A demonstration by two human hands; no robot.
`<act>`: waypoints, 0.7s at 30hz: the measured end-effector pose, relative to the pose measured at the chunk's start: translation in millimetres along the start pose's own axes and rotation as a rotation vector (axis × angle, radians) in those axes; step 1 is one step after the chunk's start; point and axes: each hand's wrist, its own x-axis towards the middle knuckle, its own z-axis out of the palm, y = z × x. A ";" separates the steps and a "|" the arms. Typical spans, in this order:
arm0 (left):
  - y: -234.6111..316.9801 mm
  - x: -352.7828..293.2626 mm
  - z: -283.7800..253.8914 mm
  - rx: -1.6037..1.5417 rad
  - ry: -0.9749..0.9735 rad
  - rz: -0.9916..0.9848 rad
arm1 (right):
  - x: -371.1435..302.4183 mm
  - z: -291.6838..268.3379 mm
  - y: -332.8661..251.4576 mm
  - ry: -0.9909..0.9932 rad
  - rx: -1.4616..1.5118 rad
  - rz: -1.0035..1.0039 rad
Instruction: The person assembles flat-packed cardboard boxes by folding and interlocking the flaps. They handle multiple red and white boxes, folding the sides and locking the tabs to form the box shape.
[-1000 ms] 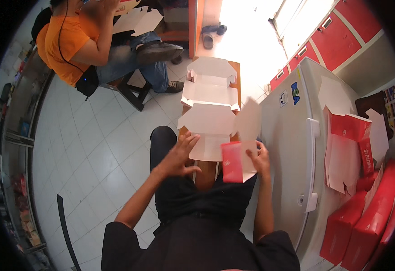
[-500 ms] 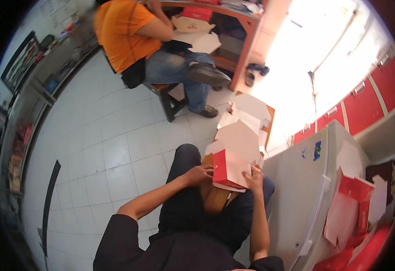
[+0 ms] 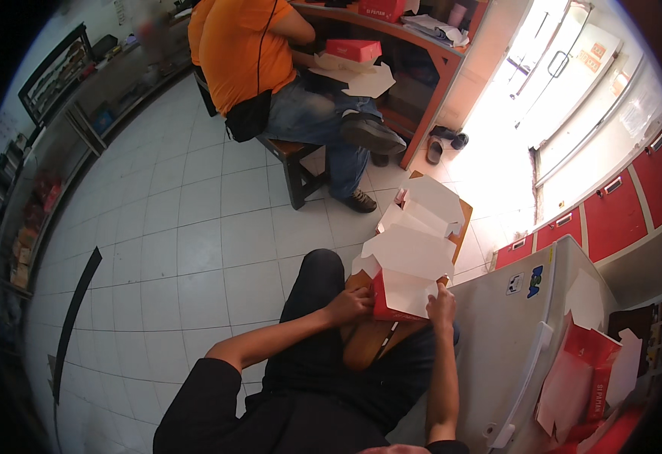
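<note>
Tiled floor below, both hands' grip, left hand (image 3: 352, 304) and right hand (image 3: 442, 306), clamped on half-folded red-and-white carton (image 3: 405, 293).

Both arms are reaching forward, bent at the elbows. The left hand (image 3: 350, 305) is curling its fingers tight. The right hand (image 3: 442, 306) is pinching with its fingers pointing up.
</note>
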 end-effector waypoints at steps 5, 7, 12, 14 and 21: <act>1.3 2.3 -1.7 -0.124 0.039 -0.009 | 16.7 2.8 23.9 -0.045 0.089 0.009; 0.1 -1.0 2.0 -0.154 0.076 -0.007 | 21.8 5.2 20.7 -0.066 0.149 0.003; -0.5 0.6 7.1 -0.196 0.156 -0.041 | 22.1 12.9 30.0 0.018 0.208 -0.035; -3.8 -2.3 7.2 -0.165 0.131 -0.026 | 19.0 3.3 15.1 0.030 0.215 -0.018; -2.3 -0.1 14.4 -0.091 0.157 -0.074 | 11.1 19.3 7.7 0.038 0.310 -0.060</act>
